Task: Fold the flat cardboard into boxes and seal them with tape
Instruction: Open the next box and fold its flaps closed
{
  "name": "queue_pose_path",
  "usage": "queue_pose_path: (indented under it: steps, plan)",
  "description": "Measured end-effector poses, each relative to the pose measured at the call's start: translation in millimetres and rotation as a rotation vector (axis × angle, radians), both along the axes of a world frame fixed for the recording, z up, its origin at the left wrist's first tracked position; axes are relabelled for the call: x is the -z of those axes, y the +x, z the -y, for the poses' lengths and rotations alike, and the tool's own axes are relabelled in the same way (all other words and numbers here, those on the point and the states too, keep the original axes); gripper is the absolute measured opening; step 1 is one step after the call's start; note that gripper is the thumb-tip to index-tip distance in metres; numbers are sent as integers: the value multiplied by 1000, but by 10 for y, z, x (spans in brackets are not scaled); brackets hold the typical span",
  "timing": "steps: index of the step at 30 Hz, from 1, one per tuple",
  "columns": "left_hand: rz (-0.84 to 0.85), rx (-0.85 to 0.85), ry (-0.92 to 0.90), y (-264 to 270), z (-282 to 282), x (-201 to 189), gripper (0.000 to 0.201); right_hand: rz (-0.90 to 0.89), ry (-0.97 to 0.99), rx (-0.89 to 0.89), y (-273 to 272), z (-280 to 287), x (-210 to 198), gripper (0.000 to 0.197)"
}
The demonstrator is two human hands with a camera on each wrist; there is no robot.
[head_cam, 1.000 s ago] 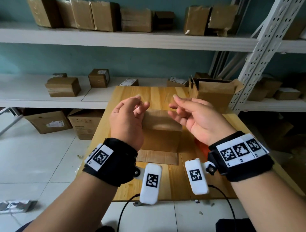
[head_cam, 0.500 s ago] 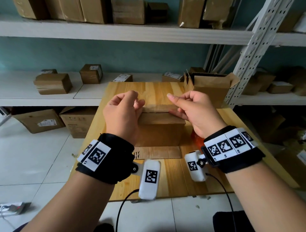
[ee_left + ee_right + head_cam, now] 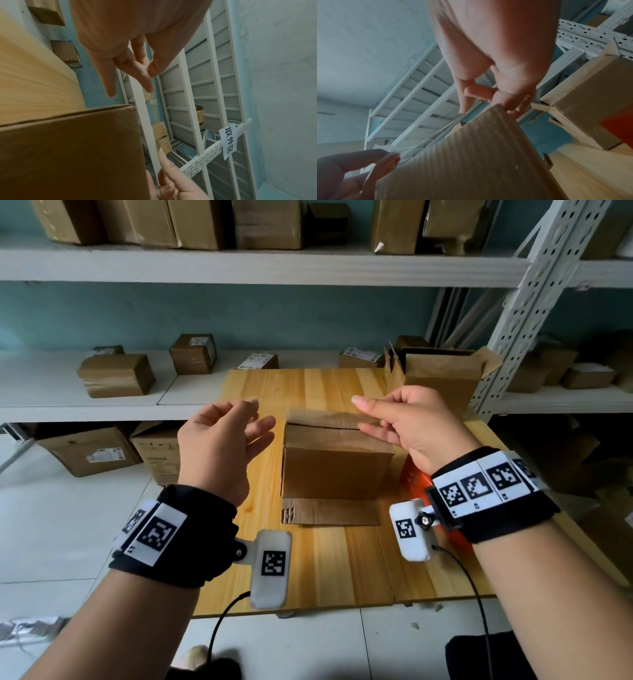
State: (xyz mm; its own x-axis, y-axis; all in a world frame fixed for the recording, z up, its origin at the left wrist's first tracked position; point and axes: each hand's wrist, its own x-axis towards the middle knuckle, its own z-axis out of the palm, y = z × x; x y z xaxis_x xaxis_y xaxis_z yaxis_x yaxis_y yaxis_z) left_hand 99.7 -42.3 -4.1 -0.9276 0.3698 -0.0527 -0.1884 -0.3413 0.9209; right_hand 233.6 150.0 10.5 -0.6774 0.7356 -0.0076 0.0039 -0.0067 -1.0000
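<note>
Clear tape strip [image 3: 426, 135] spans L-R above brown cardboard box [image 3: 335, 460], along its seam; L hand [image 3: 219, 446] and R hand [image 3: 411, 426] fingers pinch its ends, prob.

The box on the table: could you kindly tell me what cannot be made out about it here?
1. Box inside: head view, top flaps hide it.
2. Orange object: head view, the right wristband covers most; identity unclear.
3. Clear tape: head view, too transparent to trace; right wrist view shows it faintly.
</note>
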Motion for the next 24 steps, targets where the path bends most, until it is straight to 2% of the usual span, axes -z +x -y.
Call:
queue_pose_path:
  steps: [4,9,18,24]
  plan:
    - [-14,-8,-70,-53,3,50,12,1,23,2,4,0,12,34]
    - [70,27,-90,-116,22,75,19,-5,28,-3,10,-5,28,33]
    - [183,68,-96,-167,12,90,28,-61,-82,-37,-6,-12,43,32]
    - [178,40,-231,-167,10,112,28,-61,-86,-24,-30,0,54,31]
